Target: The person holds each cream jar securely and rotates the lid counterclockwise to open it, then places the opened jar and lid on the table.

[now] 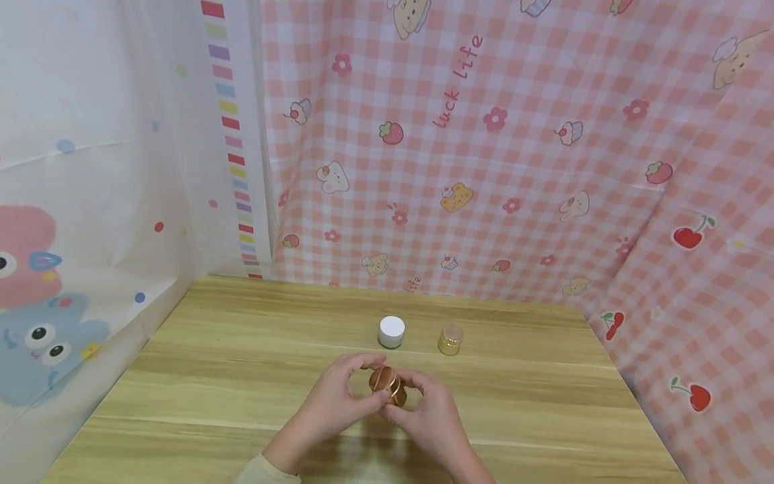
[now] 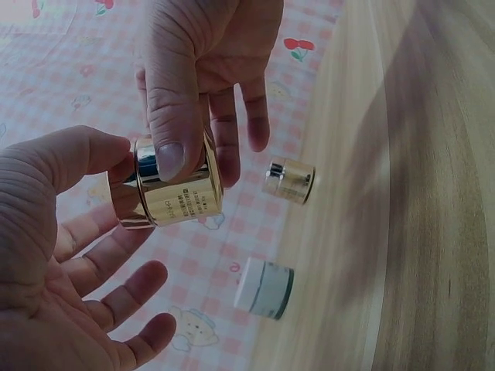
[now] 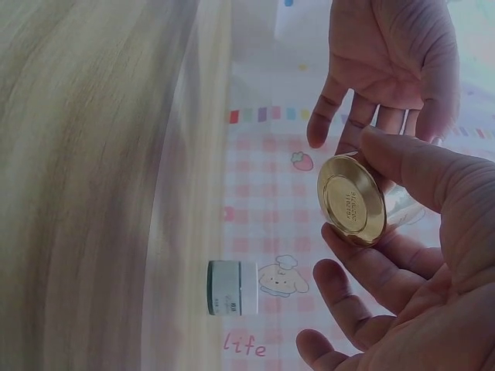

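Both hands meet over the table around a shiny gold cosmetic jar (image 2: pixel 183 195), held tilted on its side. My left hand (image 1: pixel 334 398) pinches the lid (image 2: pixel 124 195) end between thumb and fingers, the other fingers spread loosely. My right hand (image 1: pixel 433 411) grips the jar's body, its thumb lying across the side in the left wrist view. The jar's base (image 3: pixel 346 202), with small stamped characters, faces the right wrist camera. Printed text shows on the gold side. The lid sits against the body with a seam between them.
Beyond the hands, a white-lidded jar (image 1: pixel 392 332) stands on the wooden table (image 1: pixel 242 349). To its right stands a smaller gold jar (image 1: pixel 450 339). Pink checked cloth (image 1: pixel 423 168) hangs behind and on the right, and a white patterned cloth (image 1: pixel 121 188) on the left.
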A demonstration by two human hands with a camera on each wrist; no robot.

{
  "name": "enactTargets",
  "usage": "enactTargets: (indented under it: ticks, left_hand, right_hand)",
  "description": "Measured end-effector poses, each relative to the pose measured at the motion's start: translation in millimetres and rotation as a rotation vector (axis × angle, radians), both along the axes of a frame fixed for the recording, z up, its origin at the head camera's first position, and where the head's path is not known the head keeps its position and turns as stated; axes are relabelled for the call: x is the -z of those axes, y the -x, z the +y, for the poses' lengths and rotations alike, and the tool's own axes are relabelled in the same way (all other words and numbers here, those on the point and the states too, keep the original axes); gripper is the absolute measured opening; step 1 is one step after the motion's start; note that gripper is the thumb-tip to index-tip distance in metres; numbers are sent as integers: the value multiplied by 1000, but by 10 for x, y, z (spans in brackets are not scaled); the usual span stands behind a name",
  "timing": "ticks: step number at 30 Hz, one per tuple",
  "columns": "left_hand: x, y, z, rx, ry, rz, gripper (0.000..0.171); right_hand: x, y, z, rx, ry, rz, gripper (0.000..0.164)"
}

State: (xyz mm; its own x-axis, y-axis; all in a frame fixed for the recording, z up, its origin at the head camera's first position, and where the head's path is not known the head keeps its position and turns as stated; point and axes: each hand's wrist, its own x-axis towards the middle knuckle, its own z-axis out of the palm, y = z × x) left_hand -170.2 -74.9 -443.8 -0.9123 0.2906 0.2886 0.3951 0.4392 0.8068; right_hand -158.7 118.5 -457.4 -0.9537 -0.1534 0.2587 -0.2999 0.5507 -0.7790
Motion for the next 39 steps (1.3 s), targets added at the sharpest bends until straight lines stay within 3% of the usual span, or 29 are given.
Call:
enactTargets:
  ticks: [22,32,39]
  left_hand:
    - [22,-5,12,-36,1,6,52]
    - [19,-38,-1,3,32,-8,63]
    - [23,-35,-1,3,32,21,55]
  right_hand:
    - [-19,-7,-7,-8,8,-17,45]
    - [-20,-18,16,6,-8,-21,42]
    - [-20,-12,15,-14,5,-16,39]
